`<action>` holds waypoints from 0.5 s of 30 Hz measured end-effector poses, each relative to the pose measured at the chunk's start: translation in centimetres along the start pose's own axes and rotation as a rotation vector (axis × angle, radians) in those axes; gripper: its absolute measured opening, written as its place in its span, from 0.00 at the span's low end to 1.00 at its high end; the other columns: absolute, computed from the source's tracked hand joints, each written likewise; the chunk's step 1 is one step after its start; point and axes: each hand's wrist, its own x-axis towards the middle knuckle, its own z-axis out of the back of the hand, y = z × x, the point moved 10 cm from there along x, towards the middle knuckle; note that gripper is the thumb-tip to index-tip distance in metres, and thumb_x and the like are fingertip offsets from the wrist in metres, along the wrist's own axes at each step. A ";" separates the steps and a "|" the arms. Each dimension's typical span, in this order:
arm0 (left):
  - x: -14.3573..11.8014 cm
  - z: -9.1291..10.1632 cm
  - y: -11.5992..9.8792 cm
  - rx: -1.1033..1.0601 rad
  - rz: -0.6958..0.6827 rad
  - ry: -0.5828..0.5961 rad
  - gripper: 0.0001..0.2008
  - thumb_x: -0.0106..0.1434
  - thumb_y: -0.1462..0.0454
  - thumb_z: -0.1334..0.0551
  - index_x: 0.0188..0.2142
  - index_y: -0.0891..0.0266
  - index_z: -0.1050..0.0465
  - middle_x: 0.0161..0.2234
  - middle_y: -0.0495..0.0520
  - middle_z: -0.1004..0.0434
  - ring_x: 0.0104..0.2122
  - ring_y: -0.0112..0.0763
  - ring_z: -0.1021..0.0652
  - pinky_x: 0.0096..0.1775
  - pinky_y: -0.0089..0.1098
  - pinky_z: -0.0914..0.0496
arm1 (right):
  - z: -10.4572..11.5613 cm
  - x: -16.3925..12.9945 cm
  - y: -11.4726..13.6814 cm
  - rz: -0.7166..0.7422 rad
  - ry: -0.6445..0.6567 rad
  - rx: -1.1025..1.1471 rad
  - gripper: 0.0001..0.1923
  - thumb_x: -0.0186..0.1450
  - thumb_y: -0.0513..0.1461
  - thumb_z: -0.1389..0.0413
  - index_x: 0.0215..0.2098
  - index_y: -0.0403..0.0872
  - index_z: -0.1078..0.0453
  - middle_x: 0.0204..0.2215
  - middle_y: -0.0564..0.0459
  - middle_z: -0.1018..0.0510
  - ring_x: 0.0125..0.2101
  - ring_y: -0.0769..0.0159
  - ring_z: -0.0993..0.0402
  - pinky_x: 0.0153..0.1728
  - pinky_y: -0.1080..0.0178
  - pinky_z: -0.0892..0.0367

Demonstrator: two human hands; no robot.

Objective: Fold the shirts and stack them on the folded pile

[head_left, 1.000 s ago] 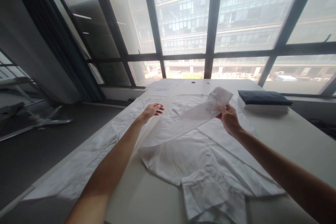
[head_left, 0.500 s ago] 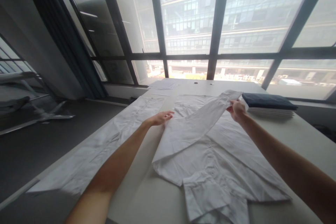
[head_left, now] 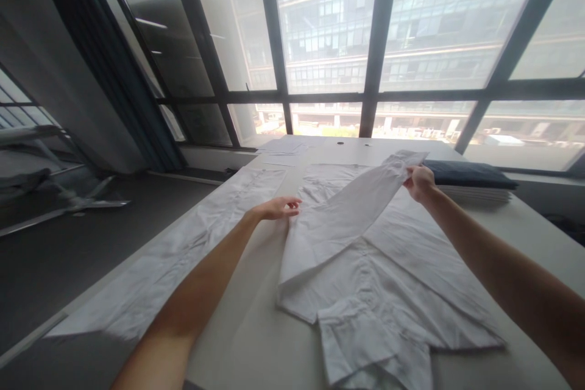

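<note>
A white shirt (head_left: 388, 274) lies spread on a white table (head_left: 247, 341), collar towards me. My right hand (head_left: 419, 183) pinches the cuff end of its sleeve (head_left: 347, 210) and holds it lifted over the shirt's far part. My left hand (head_left: 278, 208) rests at the left edge of that sleeve fold, fingers together, touching or pinching the cloth; I cannot tell which.
A second white garment (head_left: 183, 256) lies stretched along the table's left edge. A stack of folded clothes with a dark blue piece on top (head_left: 470, 177) sits at the far right. Papers (head_left: 281, 149) lie at the far end. Tall windows stand behind; dark floor lies to the left.
My right hand has carried the sleeve farther away and to the right. My left hand has moved right onto the fold's edge. The shirt's left side has folded in.
</note>
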 end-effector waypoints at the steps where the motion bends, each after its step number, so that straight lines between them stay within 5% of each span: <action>1: -0.1 0.1 -0.6 0.033 -0.001 -0.003 0.29 0.67 0.51 0.40 0.62 0.64 0.32 0.55 0.63 0.24 0.51 0.40 0.22 0.53 0.35 0.29 | -0.4 0.1 0.3 0.002 0.013 -0.012 0.11 0.59 0.29 0.40 0.39 0.48 0.31 0.24 0.58 0.24 0.22 0.71 0.30 0.23 0.69 0.27; 6: -2.1 -0.4 -7.2 0.204 -0.156 -0.010 0.26 0.72 0.55 0.43 0.65 0.64 0.35 0.64 0.65 0.32 0.62 0.44 0.29 0.63 0.40 0.37 | -2.2 0.1 0.3 -0.005 0.109 -0.063 0.09 0.58 0.30 0.38 0.36 0.45 0.30 0.25 0.55 0.23 0.24 0.70 0.29 0.26 0.69 0.28; 10: -6.1 -4.0 -12.8 0.227 -0.299 0.091 0.29 0.73 0.53 0.42 0.69 0.59 0.39 0.68 0.62 0.39 0.67 0.45 0.36 0.66 0.42 0.41 | -3.2 0.3 0.4 0.001 0.131 -0.068 0.09 0.61 0.27 0.44 0.37 0.44 0.30 0.25 0.54 0.24 0.25 0.69 0.29 0.28 0.67 0.29; 15: -9.9 -8.0 -15.9 0.200 -0.349 0.054 0.31 0.75 0.52 0.46 0.72 0.56 0.48 0.72 0.61 0.49 0.71 0.48 0.48 0.69 0.52 0.53 | -4.8 1.2 1.3 0.001 0.133 -0.051 0.11 0.61 0.26 0.46 0.37 0.45 0.30 0.26 0.53 0.23 0.26 0.68 0.29 0.32 0.64 0.29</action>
